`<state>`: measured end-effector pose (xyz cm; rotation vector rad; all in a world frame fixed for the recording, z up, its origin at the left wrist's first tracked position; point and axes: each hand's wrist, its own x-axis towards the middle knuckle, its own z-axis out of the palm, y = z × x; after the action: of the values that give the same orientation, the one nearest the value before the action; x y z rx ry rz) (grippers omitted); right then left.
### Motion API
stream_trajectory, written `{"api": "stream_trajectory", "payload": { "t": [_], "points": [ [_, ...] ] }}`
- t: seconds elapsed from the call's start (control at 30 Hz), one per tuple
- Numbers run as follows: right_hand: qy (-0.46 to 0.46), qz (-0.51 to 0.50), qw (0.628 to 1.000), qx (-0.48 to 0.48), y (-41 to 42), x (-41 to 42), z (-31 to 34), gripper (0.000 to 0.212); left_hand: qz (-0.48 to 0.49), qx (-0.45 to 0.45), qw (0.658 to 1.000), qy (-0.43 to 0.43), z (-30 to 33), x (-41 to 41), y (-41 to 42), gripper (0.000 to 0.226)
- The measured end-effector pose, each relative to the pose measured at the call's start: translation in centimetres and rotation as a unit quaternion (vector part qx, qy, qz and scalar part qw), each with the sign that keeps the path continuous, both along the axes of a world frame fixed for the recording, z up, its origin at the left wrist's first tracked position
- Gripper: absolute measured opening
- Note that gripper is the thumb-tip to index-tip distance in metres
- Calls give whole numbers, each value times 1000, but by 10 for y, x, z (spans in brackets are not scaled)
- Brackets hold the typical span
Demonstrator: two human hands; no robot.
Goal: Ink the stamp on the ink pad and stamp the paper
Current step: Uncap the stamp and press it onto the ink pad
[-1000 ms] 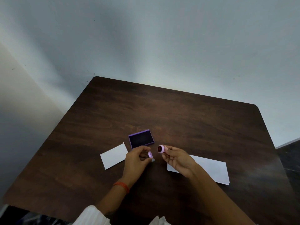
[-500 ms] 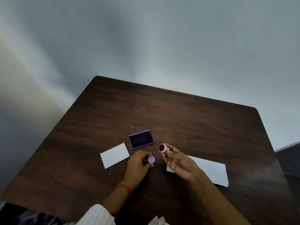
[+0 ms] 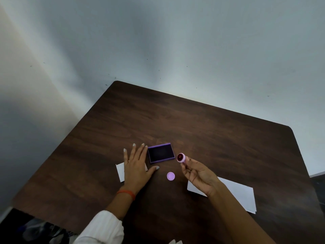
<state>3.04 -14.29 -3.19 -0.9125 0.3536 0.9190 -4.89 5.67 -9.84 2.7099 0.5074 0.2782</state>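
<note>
White sleeve [image 3: 103,226] at bottom edge, w/ an orange band [image 3: 127,193] on the left wrist above it. Dark wood table [image 3: 211,138] fills the lower half of the view.

Nearest the person on the right: big white paper [image 3: 235,194] lying flat, its left corner hidden under the right hand [image 3: 198,175]. That hand is raised off the table, palm up, thumb & fingertips pinching the stamp [image 3: 181,157] at its pink barrel. Stamp face is dark red and tilted up toward the camera, held just right of the ink pad [image 3: 161,153], not touching it.

Btwn the two hands, a round lilac cap [image 3: 170,176] sits alone on the wood, apart from both hands, just in front of the pad.

Left hand [image 3: 136,168] is flat, palm down, fingers spread wide, holding nothing. It covers most of a small white paper [image 3: 120,170]; only the left strip & a sliver on the right show. Thumb points toward the cap; index fingertip is just beside the pad's left edge; can't tell if it touches.

Pad: purple case, open, dark ink surface up, roughly mid-table.

Beyond: bare wood to the far edge, then pale grey wall [image 3: 175,41] w/ a few small dark specks.
</note>
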Motion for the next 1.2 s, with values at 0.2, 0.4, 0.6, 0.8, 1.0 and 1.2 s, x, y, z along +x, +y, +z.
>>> {"api": "stream_trajectory", "payload": {
  "t": [0.2,0.4,0.6,0.8,1.0,1.2],
  "points": [
    [-147,68,975,-153,27,12,-5,17,-14,19,1000,-6,-5,2,0,75],
    [-501,162,758,-386,70,17,-13,10,-27,10,1000,-4,1,6,2,78],
    [-669,323,516,-426,94,18,-26,20,-45,-5,999,0,4,10,7,75],
    [-704,371,425,-433,95,15,-30,35,-48,1,999,-10,1,12,11,64],
    [-656,339,470,-483,105,6,-35,40,-43,-5,999,-17,-3,13,10,61],
    [-731,376,427,-377,92,26,-23,21,-38,-7,999,-17,-2,13,10,62]
  ]
}}
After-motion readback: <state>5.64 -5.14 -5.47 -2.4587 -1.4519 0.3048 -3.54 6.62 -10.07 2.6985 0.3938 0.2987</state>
